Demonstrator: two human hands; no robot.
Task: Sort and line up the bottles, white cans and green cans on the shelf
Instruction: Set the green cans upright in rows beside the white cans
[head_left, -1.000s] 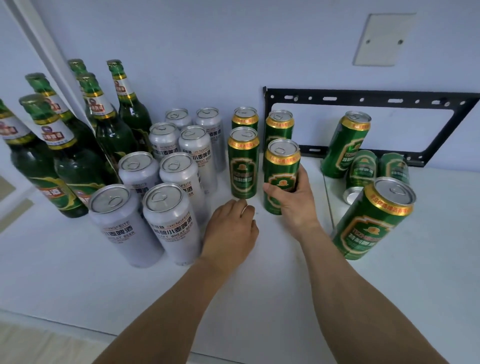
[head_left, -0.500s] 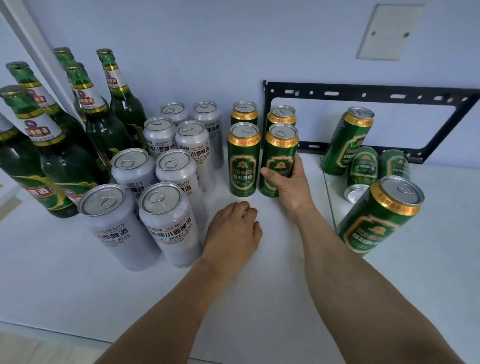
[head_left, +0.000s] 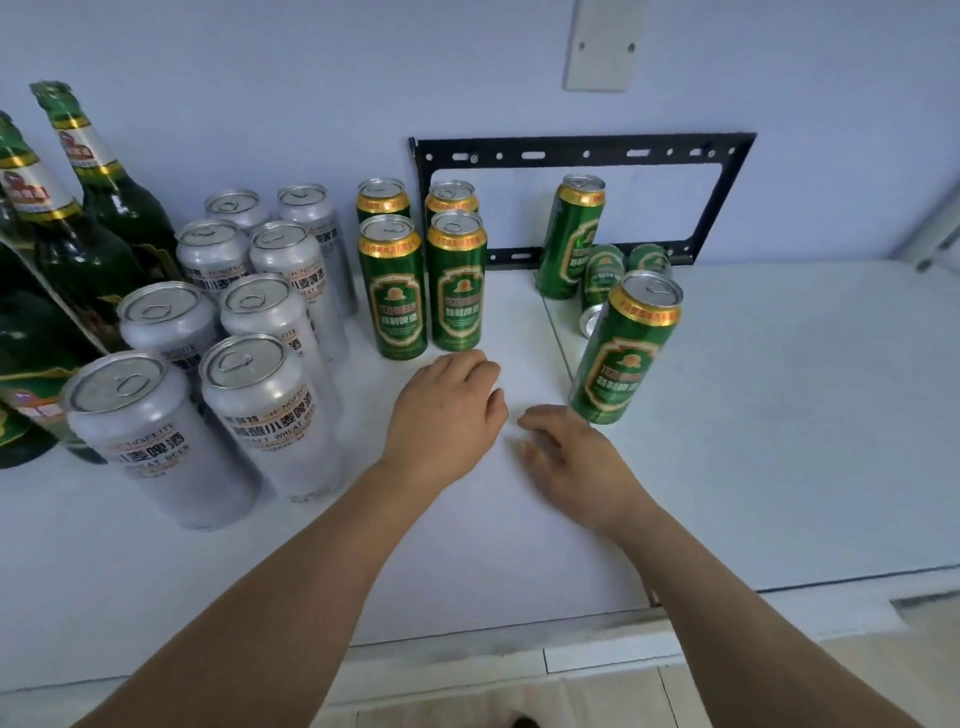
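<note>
Both hands free, holding nothing: left hand (head_left: 448, 410) rests knuckles-up on the shelf (head_left: 779, 415), fingers loosely curled; right hand (head_left: 574, 457) just beside it, fingers spread and relaxed, low over the shelf. Next green can (head_left: 626, 348) stands upright just beyond the right fingertips, apart from the sorted green cans (head_left: 426, 286), which sit 2x2 just ahead of the left hand. More green cans behind it by the black bracket (head_left: 582, 156), two lying down. White cans (head_left: 249, 332) in a 2-wide block off the left hand's outer side, bottles (head_left: 78, 208) past those. Cans prob. full, so some weight; thin smooth metal, slippery-ish, dents if squeezed, so wrap mid-body. Shelf white, flat, smooth; pale wall close behind.
</note>
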